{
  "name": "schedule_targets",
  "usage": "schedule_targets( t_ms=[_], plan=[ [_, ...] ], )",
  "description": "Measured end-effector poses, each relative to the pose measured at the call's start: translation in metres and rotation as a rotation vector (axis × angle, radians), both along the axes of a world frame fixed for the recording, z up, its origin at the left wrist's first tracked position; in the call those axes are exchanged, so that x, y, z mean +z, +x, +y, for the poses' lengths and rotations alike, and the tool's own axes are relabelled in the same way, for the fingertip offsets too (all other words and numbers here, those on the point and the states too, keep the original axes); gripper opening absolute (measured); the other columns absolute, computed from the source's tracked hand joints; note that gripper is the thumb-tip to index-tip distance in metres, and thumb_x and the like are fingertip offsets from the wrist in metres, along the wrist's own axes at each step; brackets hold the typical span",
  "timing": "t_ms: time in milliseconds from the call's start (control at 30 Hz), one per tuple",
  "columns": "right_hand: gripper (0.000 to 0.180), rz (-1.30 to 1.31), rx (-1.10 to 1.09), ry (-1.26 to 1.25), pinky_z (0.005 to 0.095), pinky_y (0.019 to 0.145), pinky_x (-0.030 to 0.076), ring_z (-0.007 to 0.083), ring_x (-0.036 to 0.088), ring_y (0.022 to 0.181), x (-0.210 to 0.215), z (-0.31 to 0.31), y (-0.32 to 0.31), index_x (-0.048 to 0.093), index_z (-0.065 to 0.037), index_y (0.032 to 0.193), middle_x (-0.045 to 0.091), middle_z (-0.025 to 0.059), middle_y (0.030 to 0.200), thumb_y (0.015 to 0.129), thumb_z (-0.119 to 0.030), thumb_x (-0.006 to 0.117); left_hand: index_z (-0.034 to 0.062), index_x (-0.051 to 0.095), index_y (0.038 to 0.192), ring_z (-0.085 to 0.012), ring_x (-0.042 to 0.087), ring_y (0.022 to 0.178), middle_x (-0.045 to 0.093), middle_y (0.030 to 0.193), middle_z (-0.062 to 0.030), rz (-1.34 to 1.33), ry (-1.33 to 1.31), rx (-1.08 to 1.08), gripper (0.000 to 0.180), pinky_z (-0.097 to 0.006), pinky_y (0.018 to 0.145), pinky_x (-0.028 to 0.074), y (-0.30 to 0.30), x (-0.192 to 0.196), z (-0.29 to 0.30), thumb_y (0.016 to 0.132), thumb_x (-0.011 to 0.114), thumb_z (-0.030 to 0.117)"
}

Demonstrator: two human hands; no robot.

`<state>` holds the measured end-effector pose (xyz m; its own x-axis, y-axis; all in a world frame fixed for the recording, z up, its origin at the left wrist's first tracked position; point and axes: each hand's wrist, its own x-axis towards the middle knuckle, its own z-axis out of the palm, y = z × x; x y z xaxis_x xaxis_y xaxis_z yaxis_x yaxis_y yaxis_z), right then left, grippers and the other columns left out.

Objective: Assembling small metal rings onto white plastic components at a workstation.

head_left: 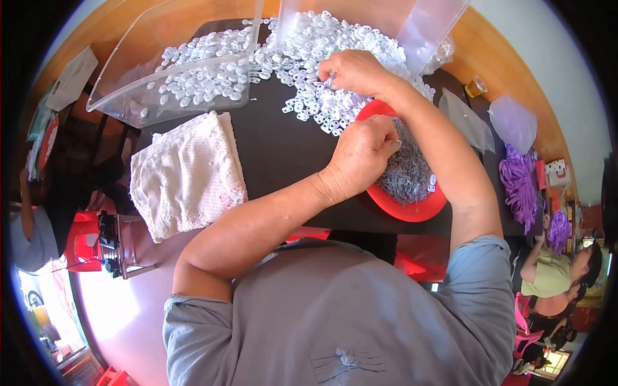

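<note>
My left hand (364,151) is over the red oval bowl (423,212), its fingers curled and pressed together; whatever they hold, if anything, is too small to make out. Inside the bowl lies a heap of thin grey metal-looking pieces (404,180), with a few small white pieces near its right rim. Farther away, my right hand (360,72) reaches across to the edge of a large pile of small white plastic pieces with holes (315,96). Its fingertips are closed on a small pale piece (329,81). The right forearm passes above the bowl's far right side.
A clear plastic bin (103,96) with more white pieces tilts at the back left. A second translucent bin (438,32) stands behind the pile. A folded white cloth (187,174) lies on the dark table (283,154). Purple strips (518,183) hang at the right, near other people.
</note>
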<state>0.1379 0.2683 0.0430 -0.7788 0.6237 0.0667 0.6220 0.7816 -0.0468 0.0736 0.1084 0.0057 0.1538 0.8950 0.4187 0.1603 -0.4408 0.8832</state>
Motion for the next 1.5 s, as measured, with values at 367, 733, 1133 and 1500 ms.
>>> schedule_targets(
  t_ms=[367,733,1133,1500],
  plan=[
    [0.017,0.655,-0.112,-0.58,0.023,0.059,0.045,0.0082,0.057,0.062,0.014,0.001,0.057,0.071,0.001,0.095,0.063,0.001,0.073,0.083,-0.01,0.066,-0.0021,0.061,0.085,-0.0092,0.055,0.053,0.06,0.068,-0.0039,-0.391,-0.483,-0.085,0.008,-0.025,0.046,0.042,-0.009,0.016,0.004,0.085,0.064,0.005],
    [0.016,0.864,-0.24,-0.709,0.0198,0.058,0.042,0.0069,0.059,0.065,0.022,-0.022,0.069,0.07,-0.001,0.098,0.066,0.0028,0.078,0.085,-0.008,0.065,-0.0015,0.06,0.088,-0.0144,0.058,0.053,0.062,0.071,-0.0078,-0.637,-0.578,-0.077,0.01,-0.024,0.043,0.042,-0.013,0.017,0.012,0.091,0.061,0.008],
    [0.019,0.907,-0.138,-0.729,0.0208,0.069,0.045,0.0074,0.057,0.075,0.043,-0.099,0.074,0.068,0.001,0.104,0.065,0.0036,0.086,0.087,-0.003,0.06,-0.0013,0.056,0.093,-0.0237,0.061,0.081,0.062,0.088,-0.0128,-1.001,-0.486,0.001,0.007,-0.036,0.073,0.05,-0.029,0.017,0.026,0.093,0.055,0.006],
    [0.019,0.887,-0.067,-0.544,0.0234,0.083,0.051,0.0105,0.064,0.091,0.017,-0.133,0.029,0.064,0.005,0.104,0.068,0.0045,0.095,0.087,0.008,0.057,-0.0138,0.046,0.123,-0.0303,0.055,0.11,0.056,0.119,-0.0212,-1.299,-0.636,-0.235,0.041,-0.041,0.102,0.042,-0.039,0.012,0.035,0.102,0.036,0.02]
  ],
)
